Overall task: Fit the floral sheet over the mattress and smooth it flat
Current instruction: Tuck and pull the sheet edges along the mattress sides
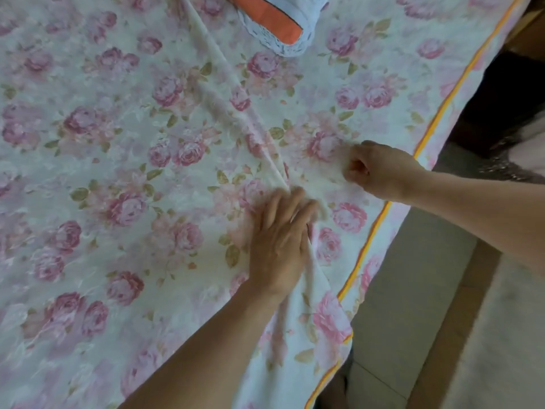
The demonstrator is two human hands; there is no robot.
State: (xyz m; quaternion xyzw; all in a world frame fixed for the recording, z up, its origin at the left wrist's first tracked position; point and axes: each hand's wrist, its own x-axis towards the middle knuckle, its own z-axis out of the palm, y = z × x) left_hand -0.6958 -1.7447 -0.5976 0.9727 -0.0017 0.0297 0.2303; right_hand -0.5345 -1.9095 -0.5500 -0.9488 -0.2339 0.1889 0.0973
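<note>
We're smoothing now, both hands working one long crease near the right edge of the bed.

Our left hand (280, 240) has its fingers (290, 208) straight and close together, pressed flat on the sheet (124, 149) right at the near end of the crease (236, 107). Our right hand (380, 169) sits just beside it, nearer the bed's right edge, fingers curled in tight and, as far as we can tell through the blur, pinching a little cloth. The sheet already covers the whole top, its orange border (424, 140) running along the right edge, while the crease climbs toward the far edge where a folded orange and lace bundle (280, 22) lies. So fitting looks done and flattening is in hand; next we'd judge it wants a pull toward the right edge while the flat hand sweeps the crease outward.
</note>
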